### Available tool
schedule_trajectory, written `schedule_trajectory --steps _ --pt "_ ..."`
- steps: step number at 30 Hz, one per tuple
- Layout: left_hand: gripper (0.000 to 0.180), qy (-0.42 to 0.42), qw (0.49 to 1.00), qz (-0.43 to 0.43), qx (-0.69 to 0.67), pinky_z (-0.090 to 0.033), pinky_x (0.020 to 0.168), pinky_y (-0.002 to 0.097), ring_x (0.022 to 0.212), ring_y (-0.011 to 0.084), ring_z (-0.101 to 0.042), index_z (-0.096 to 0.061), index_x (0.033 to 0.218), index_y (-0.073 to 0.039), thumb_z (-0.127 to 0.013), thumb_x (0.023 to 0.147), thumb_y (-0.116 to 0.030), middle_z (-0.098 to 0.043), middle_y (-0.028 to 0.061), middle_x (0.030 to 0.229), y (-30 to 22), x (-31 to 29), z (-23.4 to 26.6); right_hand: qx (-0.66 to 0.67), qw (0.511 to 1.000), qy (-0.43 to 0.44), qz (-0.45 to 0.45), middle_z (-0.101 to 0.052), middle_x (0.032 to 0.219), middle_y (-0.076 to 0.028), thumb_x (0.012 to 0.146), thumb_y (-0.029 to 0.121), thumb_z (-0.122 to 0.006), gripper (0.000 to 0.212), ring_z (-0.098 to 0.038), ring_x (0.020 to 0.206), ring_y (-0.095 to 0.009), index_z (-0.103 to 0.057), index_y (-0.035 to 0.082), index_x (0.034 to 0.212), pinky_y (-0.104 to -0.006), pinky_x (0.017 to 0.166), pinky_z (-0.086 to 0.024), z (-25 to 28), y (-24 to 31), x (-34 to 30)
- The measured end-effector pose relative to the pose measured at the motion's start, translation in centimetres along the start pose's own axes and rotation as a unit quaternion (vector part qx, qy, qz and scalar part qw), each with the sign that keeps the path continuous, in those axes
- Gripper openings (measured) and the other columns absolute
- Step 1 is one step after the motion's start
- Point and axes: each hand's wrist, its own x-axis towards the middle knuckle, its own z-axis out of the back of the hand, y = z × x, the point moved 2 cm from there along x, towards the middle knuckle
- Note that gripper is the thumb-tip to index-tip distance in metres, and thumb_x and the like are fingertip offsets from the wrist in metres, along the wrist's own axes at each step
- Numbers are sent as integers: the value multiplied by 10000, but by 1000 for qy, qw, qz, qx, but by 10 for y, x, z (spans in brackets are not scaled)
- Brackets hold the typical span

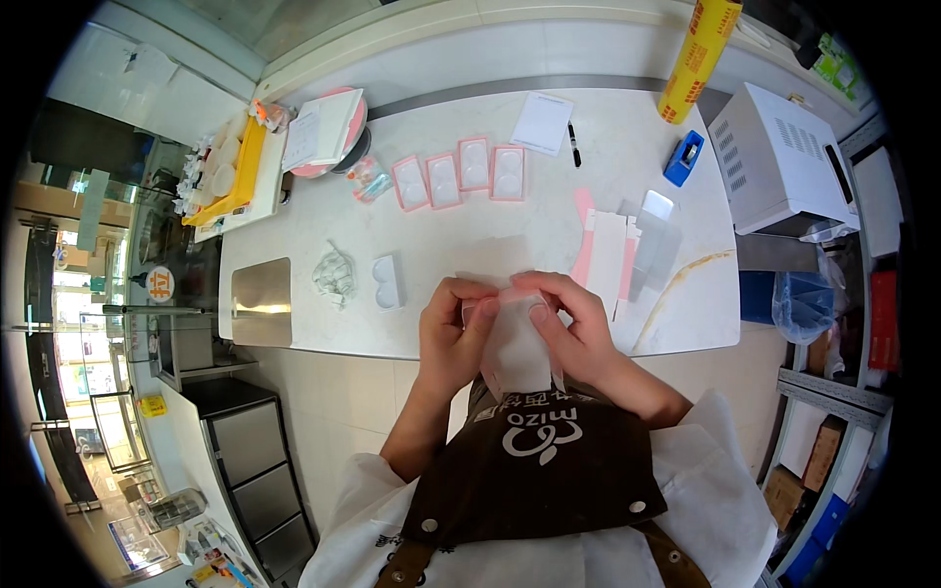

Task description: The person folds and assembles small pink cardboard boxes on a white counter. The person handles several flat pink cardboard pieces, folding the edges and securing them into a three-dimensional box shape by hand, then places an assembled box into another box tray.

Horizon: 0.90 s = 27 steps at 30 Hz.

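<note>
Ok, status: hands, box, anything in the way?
Left hand and right hand: both gripping box near its far end. Box white, pink-edged. Nothing seen blocking; white insert on table, off to the left.

From my remote seat I see a white, tan-veined table (421, 238) before a pale wall (470, 54), beige floor (338, 387) below, a steel-fronted cabinet (250, 441) left, metal shelving (833, 397) right, and bright light far left.

Four boxes (443, 180) lie beyond the held box (520, 343), left of the marker (575, 145).
</note>
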Motion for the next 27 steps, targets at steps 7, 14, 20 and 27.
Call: schedule_trajectory --steps 7,14,20,27 --pt "269 -73 986 62 -138 -512 810 255 918 109 -646 -614 1202 15 -716 963 -54 -708 92 1042 -10 19 -16 -28 1000 -10 -8 -654 1050 -28 1010 80 -621 168 -588 918 -76 -639 14 1163 -241 772 -468 5 -6 30" --pt "262 3 996 28 82 -548 798 275 974 143 -692 -666 1160 -22 -731 906 -9 -742 98 1101 -7 39 11 79 996 -20 -37 -656 1130 -23 969 46 -652 239 -599 995 -95 -629 53 1206 -252 823 -474 9 -1 53" --pt "275 49 876 -275 393 -582 736 329 939 206 -736 -691 969 -96 -817 728 -62 -758 28 1055 -22 62 13 -4 997 75 -22 -643 1186 -16 964 76 -672 309 -591 1014 -104 -603 43 1264 -262 853 -464 22 -9 58" --pt "340 89 834 -324 438 -575 723 321 916 203 -731 -694 998 -117 -815 681 -85 -742 -2 1092 -11 70 -2 -79 985 110 -109 -692 992 -41 938 219 -717 313 -571 796 -141 -639 56 1193 -276 742 -478 36 2 60"
